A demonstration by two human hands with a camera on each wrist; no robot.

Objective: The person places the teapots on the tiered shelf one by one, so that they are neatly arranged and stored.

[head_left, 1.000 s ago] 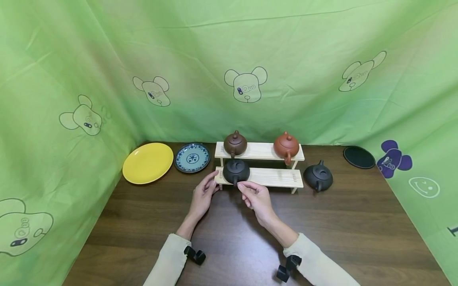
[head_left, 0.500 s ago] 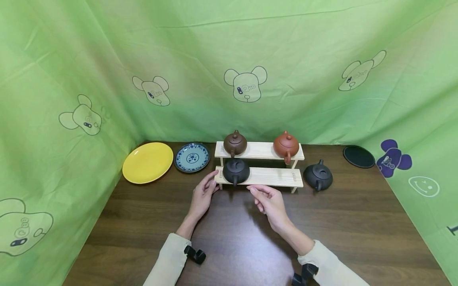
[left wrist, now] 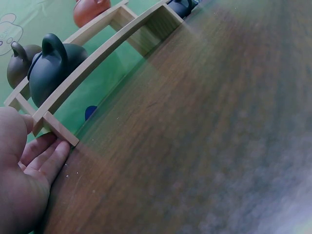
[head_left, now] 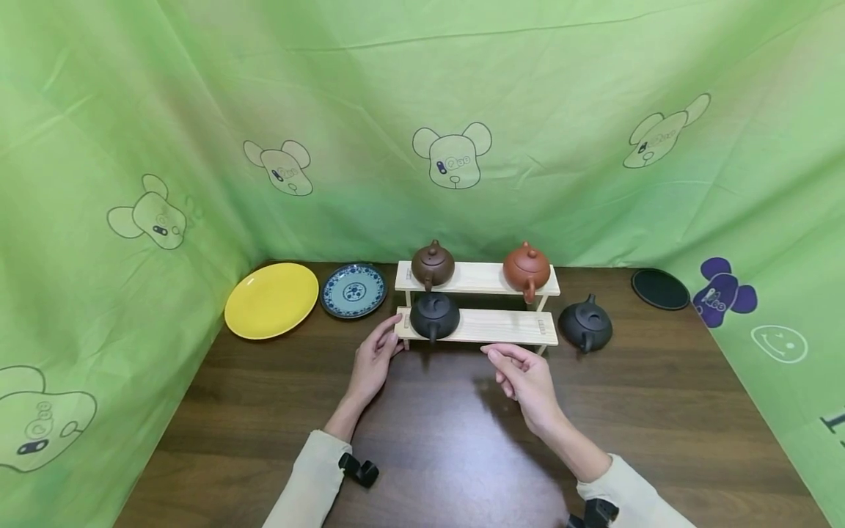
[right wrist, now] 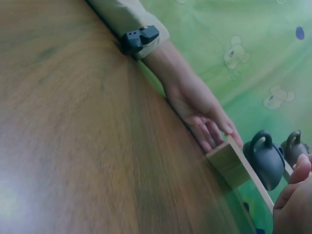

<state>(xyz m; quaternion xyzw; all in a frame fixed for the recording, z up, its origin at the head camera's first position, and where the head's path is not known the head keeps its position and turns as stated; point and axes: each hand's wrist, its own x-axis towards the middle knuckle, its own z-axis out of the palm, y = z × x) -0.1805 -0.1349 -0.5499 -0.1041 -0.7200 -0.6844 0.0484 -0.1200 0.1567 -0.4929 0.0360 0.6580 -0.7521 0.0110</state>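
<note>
A black teapot (head_left: pixel 434 317) sits upright on the left part of the lower tier of a pale wooden two-tier stand (head_left: pixel 502 326), its handle facing the person. My left hand (head_left: pixel 372 367) holds the left end of that tier. In the left wrist view the thumb touches the board's end, and the fingers (left wrist: pixel 53 163) lie below by the leg. Just in front of the tier's right half, my right hand (head_left: pixel 528 385) is in the air with loosely bent fingers, thumb and index close together, holding nothing. A second black teapot (head_left: pixel 586 326) stands on the table, right of the stand.
On the upper tier (head_left: pixel 480 277) stand a dark brown teapot (head_left: pixel 433 265) and a reddish-brown teapot (head_left: pixel 527 268). A yellow plate (head_left: pixel 271 301) and a blue patterned plate (head_left: pixel 353 291) lie left. At the far right is a black round plate (head_left: pixel 660 289). Green cloth (head_left: pixel 370 213) hangs behind.
My right hand has let go of the black teapot's handle on the lower tier and moved right, away from it. The left hand stays at the tier's left end.
</note>
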